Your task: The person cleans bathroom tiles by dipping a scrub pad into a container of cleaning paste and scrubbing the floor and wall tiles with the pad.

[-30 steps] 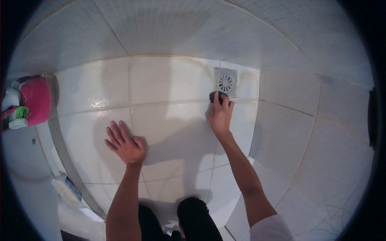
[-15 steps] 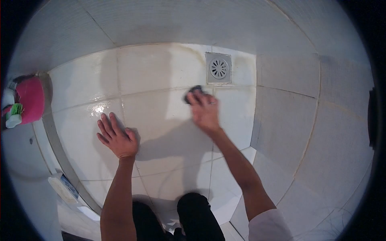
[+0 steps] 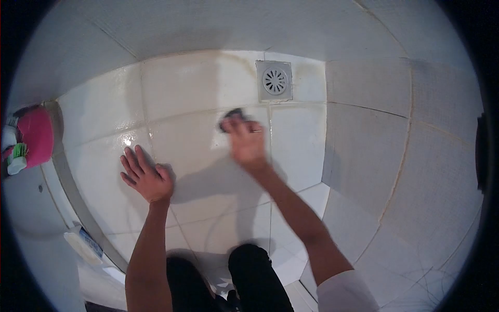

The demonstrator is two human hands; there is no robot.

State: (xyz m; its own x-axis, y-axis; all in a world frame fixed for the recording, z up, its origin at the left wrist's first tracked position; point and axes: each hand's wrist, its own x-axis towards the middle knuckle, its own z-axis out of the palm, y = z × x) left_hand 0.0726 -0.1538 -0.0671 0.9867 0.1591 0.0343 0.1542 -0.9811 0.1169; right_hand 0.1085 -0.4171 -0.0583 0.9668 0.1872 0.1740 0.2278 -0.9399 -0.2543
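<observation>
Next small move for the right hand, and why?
Probably slide the small dark pad in the right hand forward onto the yellowish-brown stain left of the square grey metal drain. That stain shows uncovered just beyond the pad, and the left hand lies spread on the off-white floor tiles, apparently bracing.

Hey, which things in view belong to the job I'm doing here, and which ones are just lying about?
Part of the job, it seems:
- dark pad, under your right hand
- tiled floor, where your left hand rests flat

Probably just lying about, all at far left:
- pink item
- green-bristled brush
- white-and-blue item
</observation>
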